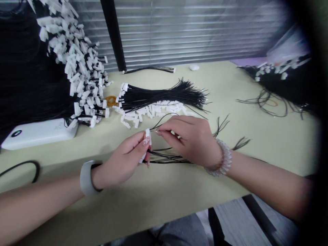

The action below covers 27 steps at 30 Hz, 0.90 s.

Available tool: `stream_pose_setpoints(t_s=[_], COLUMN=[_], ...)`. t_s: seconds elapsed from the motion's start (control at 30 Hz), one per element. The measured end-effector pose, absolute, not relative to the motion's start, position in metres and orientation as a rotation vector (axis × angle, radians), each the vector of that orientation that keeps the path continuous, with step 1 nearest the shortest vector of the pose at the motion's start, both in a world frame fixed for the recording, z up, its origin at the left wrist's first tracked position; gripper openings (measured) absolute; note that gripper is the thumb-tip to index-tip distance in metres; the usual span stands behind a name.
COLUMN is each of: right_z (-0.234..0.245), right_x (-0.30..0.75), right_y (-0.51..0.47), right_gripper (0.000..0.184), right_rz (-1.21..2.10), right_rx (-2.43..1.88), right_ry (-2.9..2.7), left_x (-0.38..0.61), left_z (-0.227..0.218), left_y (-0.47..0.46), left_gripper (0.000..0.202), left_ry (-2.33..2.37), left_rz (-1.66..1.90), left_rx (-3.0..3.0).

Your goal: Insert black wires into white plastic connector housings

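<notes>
The left hand [130,153] reaches in from the left end of the bench [123,208], wrist fairly straight, its grip clamped on a white plug [148,132] between thumb and fingers. White shows above and below the fingertips; whether that is one piece or more, I cannot tell. The right hand [193,138] comes from the front right corner, back of the hand up, knuckles bent, thumb and forefinger pinched together on one thin black wire [153,129] just beside the plug. Whether the wire's tip is inside is too small to tell. Both hands work near the middle of the bench, between its front and back edges. Several more wires [166,159] run from the left hand under the right one, too tangled to count.

Beyond the hands lies one bundle of black wires [161,96], with many loose white plugs [151,111] along its front side. Near the back edge are one short cable [148,69] and one small white case [194,67]. Two heaps of plugged wires stand out: a large one [79,65] at the left end, a smaller one [284,73] toward the back right corner. One white power bank [43,132] and one amber ring [111,100] lie beside the large heap.
</notes>
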State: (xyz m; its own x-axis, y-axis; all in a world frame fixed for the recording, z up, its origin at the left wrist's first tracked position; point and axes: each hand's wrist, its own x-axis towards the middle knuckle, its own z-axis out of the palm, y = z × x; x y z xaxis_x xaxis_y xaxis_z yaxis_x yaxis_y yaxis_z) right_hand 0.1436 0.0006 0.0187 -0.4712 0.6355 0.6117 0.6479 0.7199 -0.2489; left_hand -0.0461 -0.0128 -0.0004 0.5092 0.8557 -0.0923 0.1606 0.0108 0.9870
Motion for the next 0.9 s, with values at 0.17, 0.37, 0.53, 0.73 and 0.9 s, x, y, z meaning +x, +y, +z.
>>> stream_pose_setpoints(t_s=[0.17, 0.37, 0.53, 0.73, 0.9], right_z=[0.015, 0.017, 0.021, 0.019, 0.018], right_x=[0.146, 0.147, 0.144, 0.137, 0.136], right_y=[0.001, 0.001, 0.0, -0.003, 0.001], right_gripper=[0.015, 0.018, 0.019, 0.016, 0.015], right_rz=[-0.156, -0.096, 0.106, 0.195, 0.166], right_rx=[-0.941, -0.978, -1.011, -0.989, -0.963], right_ry=[-2.224, -2.289, -2.3, -2.251, -2.245], left_x=[-0.046, -0.047, -0.047, -0.045, -0.045], left_z=[-0.001, 0.001, 0.005, 0.008, 0.008], left_y=[-0.012, -0.012, -0.014, -0.018, -0.017], left_gripper=[0.024, 0.025, 0.023, 0.024, 0.025], left_ry=[0.909, 0.9, 0.936, 0.972, 0.964], left_rz=[0.673, 0.637, 0.598, 0.56, 0.579], left_rx=[1.476, 1.521, 1.651, 1.793, 1.776])
